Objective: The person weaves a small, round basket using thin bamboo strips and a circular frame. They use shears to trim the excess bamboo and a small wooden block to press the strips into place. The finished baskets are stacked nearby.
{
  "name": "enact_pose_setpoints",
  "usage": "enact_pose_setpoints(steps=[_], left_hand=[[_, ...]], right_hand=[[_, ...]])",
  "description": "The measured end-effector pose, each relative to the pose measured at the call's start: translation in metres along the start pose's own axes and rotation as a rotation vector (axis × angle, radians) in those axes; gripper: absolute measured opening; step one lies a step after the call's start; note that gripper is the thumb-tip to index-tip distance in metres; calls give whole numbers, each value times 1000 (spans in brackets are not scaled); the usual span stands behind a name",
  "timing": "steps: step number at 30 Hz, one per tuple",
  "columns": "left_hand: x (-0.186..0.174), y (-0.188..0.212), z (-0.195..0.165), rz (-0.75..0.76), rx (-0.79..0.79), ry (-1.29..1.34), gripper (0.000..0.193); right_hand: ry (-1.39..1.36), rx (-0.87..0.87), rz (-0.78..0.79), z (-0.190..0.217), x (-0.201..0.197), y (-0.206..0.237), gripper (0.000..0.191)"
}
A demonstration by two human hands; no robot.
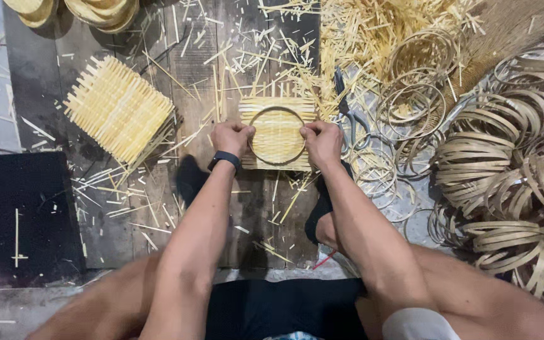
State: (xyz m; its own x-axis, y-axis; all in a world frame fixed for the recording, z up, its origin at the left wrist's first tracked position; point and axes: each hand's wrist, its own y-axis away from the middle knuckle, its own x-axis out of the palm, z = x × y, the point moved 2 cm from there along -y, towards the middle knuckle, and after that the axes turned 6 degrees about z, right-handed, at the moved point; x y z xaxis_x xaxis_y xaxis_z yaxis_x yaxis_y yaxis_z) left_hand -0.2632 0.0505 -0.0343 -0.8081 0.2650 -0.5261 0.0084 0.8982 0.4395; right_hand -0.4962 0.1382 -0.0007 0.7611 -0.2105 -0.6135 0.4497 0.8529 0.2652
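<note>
A square woven bamboo mat [277, 132] lies on the dark wooden board [247, 208] in front of me. A thin bamboo ring [277, 109] rests on top of the mat. My left hand [232, 138], with a black band on its wrist, grips the ring's left side together with the mat. On the opposite side, my right hand [323, 144] pinches the ring and mat at their right edge. Both forearms reach forward from the bottom of the view.
A stack of woven mats [118, 108] lies at the left. Loose bamboo slivers [360, 31] litter the board and pile up behind. Several bamboo rings [413, 101] and bundles of coiled strips [505, 170] fill the right. Scissors [346, 113] lie beside my right hand. A black mat [20, 214] is at lower left.
</note>
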Motion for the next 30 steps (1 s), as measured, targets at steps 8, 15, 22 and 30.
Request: enact_pose_setpoints(steps=[8,15,22,30], left_hand=[[0,-7,2,96,-151,94,17],[-13,-9,-1,155,-64,104,22],[-8,-11,6,118,-44,41,25],[-11,-19,-6,181,-17,-106,25]], right_hand=[[14,-16,-13,-6,2,-4,16],[-26,63,7,-9,1,-8,19],[-88,66,137,-33,4,-16,16],[41,96,334,-15,-10,-31,22]])
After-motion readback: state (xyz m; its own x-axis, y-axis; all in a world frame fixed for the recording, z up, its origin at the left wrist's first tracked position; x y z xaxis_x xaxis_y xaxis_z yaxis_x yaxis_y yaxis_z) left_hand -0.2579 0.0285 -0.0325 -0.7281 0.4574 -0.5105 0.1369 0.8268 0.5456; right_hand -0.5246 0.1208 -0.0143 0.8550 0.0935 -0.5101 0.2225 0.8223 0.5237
